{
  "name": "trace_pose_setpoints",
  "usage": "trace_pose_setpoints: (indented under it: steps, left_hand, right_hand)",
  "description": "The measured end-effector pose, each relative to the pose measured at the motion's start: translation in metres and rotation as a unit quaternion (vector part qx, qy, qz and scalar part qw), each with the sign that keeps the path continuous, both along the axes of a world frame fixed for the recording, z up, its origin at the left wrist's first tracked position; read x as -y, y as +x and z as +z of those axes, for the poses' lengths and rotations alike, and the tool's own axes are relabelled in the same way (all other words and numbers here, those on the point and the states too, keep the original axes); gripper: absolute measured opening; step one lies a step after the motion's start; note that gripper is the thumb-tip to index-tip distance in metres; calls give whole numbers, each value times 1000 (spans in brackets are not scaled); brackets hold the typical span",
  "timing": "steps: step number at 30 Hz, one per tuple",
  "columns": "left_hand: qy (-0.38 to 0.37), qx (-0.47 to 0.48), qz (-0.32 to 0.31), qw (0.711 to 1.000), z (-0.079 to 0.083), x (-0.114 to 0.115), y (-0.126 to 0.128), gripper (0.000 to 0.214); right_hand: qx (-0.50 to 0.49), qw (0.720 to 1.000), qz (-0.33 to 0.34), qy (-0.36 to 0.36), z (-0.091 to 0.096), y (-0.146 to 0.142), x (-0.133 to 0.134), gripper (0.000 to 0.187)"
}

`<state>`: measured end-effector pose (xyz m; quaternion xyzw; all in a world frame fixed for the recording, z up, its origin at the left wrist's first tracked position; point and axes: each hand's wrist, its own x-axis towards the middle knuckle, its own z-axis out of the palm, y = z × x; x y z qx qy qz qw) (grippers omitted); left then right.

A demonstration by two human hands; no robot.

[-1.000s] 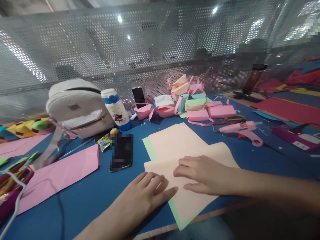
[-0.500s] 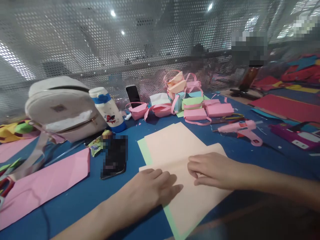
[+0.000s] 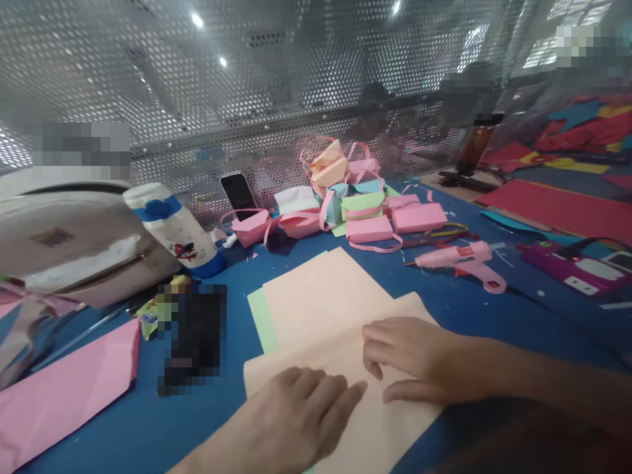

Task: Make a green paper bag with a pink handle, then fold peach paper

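A stack of peach paper (image 3: 326, 289) lies on the blue tabletop, with green paper (image 3: 263, 322) showing along its left side. The top peach sheet (image 3: 345, 359) is bent into a rounded fold across the stack. My left hand (image 3: 301, 415) lies palm down on its left part, fingers slightly bent and thumb stretched toward the middle. On the right part rests my right hand (image 3: 415, 362), fingers stretched over the paper and thumb apart. Neither hand appears to grip anything, though some fingertips are hard to see.
A pink glue gun (image 3: 461, 263) lies right of the paper, before a purple box (image 3: 575, 266). Small paper bags (image 3: 370, 227) are piled behind. At left are a phone (image 3: 200, 336), a bottle (image 3: 172, 230), a backpack (image 3: 79, 243) and pink paper (image 3: 74, 395).
The view has shifted, so the backpack and bottle sit further left. Both hands have moved lower in the picture, and the fold of the top sheet shows lower and wider.
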<state>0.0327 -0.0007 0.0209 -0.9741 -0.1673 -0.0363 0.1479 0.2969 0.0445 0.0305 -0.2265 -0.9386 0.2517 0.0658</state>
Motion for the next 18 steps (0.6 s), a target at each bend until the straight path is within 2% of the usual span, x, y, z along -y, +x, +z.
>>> trace_pose_setpoints:
  steps: [2,5,7,13,18]
  left_hand:
    - [-11,-2,-3,1000,-3,1,3,45]
    - [-55,-3,-15,998,-6,-2,6,46]
    - [-76,-13,-21,997,-5,-6,7,47]
    - [-73,-15,-25,997,-2,-7,6,50]
    - [-73,0,-30,997,-6,-7,5,52]
  right_hand:
    - [2,1000,-4,28,-6,-2,1,12]
    - [25,995,-20,99,-14,-7,3,24]
    - [52,989,-32,132,-16,-12,3,24]
    - [139,980,-14,139,-3,-37,-10,12]
    - [161,978,-4,135,9,-60,-26,17]
